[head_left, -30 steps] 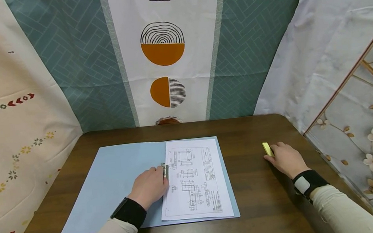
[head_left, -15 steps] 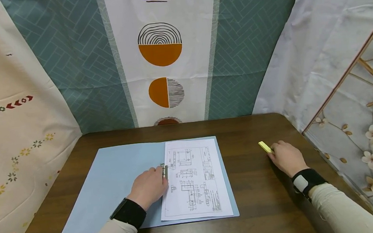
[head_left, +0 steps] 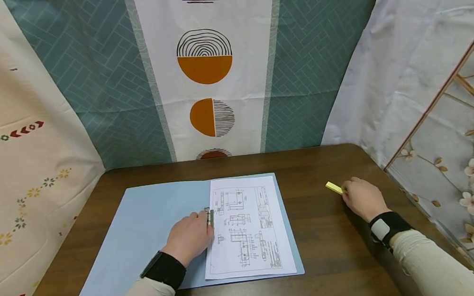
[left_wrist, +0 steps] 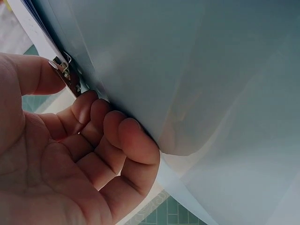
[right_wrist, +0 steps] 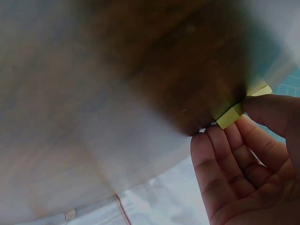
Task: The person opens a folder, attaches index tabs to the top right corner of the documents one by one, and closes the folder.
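A pale blue folder [head_left: 151, 232] lies spread on the table, with printed technical drawings on white paper [head_left: 249, 228] over its right half. At the paper's left edge, my left hand [head_left: 190, 238] pinches the folder's metal clip [head_left: 210, 217] between thumb and forefinger. The left wrist view shows the clip [left_wrist: 68, 77] at the thumb tip, with the other fingers curled along the folder. To the right, my right hand [head_left: 365, 198] holds a small yellow block [head_left: 334, 187] close to the tabletop. Thumb and fingertips grip this block [right_wrist: 229, 117] in the right wrist view; its middle is covered.
The brown wooden table [head_left: 315, 250] has its back edge against a patterned curtain [head_left: 206, 74]. Fabric hangs on both sides: cream cloth [head_left: 27, 154] on the left and a white flowered sheet [head_left: 469, 154] on the right.
The yellow block has turned in my right hand, its free end swinging left from pointing away. My left hand, the folder and the paper hold their places.
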Tool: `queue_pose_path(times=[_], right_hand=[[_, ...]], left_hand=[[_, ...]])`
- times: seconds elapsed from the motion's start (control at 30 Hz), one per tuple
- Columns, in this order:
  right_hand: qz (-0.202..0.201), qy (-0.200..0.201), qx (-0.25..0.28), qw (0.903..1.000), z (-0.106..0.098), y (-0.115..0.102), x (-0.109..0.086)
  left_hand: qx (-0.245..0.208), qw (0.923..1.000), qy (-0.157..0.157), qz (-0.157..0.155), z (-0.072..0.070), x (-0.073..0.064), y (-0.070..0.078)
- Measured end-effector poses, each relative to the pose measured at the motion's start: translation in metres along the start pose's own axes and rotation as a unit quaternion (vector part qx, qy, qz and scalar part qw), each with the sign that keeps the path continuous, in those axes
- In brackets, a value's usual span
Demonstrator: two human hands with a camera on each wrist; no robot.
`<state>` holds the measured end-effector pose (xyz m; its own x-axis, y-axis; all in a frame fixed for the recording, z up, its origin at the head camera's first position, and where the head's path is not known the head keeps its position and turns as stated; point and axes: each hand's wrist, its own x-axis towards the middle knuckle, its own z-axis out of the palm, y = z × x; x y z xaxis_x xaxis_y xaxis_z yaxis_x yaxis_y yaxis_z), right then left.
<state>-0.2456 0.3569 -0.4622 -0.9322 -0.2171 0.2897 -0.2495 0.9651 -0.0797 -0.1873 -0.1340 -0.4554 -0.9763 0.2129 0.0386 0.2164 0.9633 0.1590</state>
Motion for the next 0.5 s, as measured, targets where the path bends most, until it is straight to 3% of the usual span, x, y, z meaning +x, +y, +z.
queue_pose_path(times=[0.3, 0.5], right_hand=[[0.027, -0.044, 0.056, 0.9971, -0.003, -0.007, 0.003], [0.022, -0.054, 0.063, 0.9963, -0.003, -0.020, 0.003]], left_hand=[[0.003, 1.0000, -0.005, -0.002, 0.001, 0.001, -0.001], [0.003, 1.0000, 0.000, 0.004, 0.000, 0.001, 0.001]])
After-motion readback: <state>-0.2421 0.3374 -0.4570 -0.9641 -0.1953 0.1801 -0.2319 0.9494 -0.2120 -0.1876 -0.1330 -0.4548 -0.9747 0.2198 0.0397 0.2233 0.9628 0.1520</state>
